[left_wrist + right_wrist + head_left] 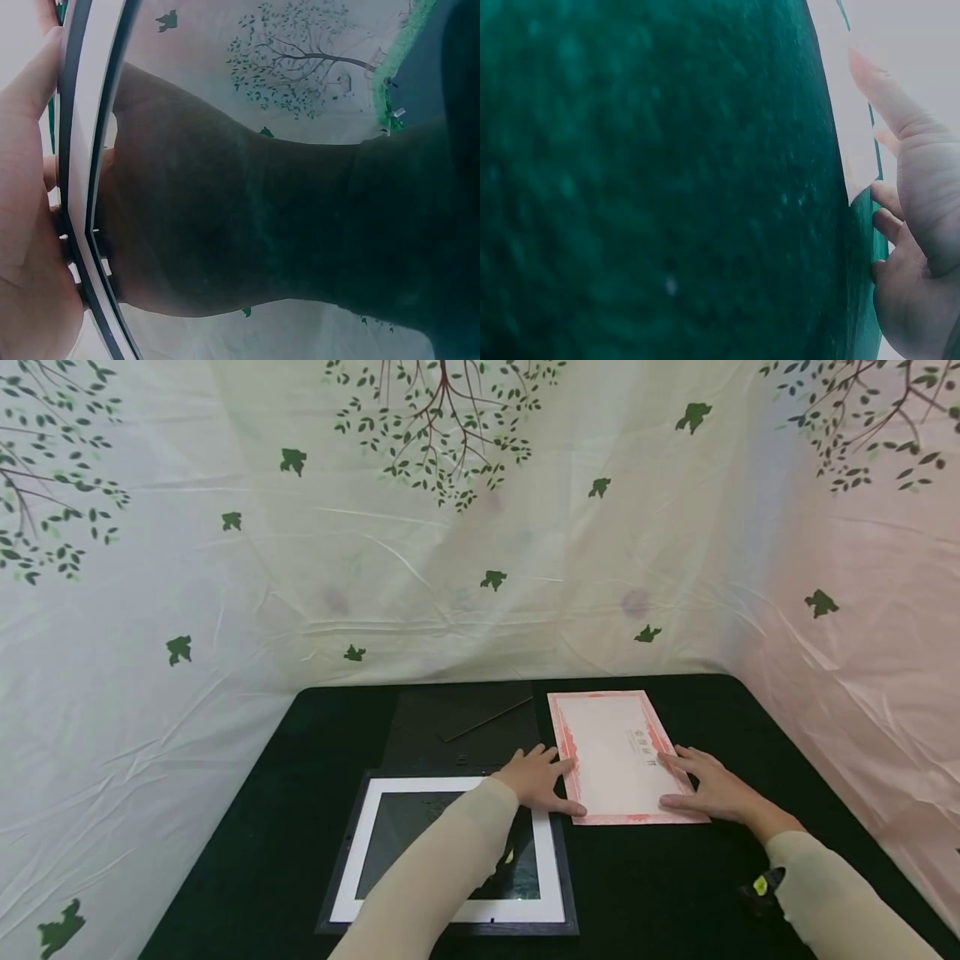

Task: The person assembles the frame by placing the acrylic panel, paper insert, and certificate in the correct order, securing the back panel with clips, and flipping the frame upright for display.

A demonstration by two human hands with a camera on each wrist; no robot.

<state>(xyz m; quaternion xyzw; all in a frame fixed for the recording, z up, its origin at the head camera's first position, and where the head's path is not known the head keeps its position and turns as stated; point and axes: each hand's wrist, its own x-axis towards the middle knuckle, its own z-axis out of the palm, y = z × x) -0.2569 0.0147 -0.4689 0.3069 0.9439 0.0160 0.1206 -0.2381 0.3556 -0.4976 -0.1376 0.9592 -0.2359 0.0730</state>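
A certificate sheet (611, 760), white with a pink ornate border and a column of printed characters, lies on the dark table. My left hand (534, 779) touches its left edge, fingers spread and thumb at the lower left corner. On the opposite side my right hand (716, 789) rests on the right edge with its fingers fairly straight. Under my left forearm lies a picture frame (345, 835) with a dark rim, a white mat and a glossy pane. In the left wrist view the pane (225, 210) reflects the arm. The right wrist view shows the sheet's corner (847, 127) by the thumb.
Behind the frame lies a black backing board (420, 718) with a thin strip (487, 720) slanting across it. A green-black cloth covers the table (247, 827). Fabric walls (450, 635) printed with leaves and branches stand close around the back and sides.
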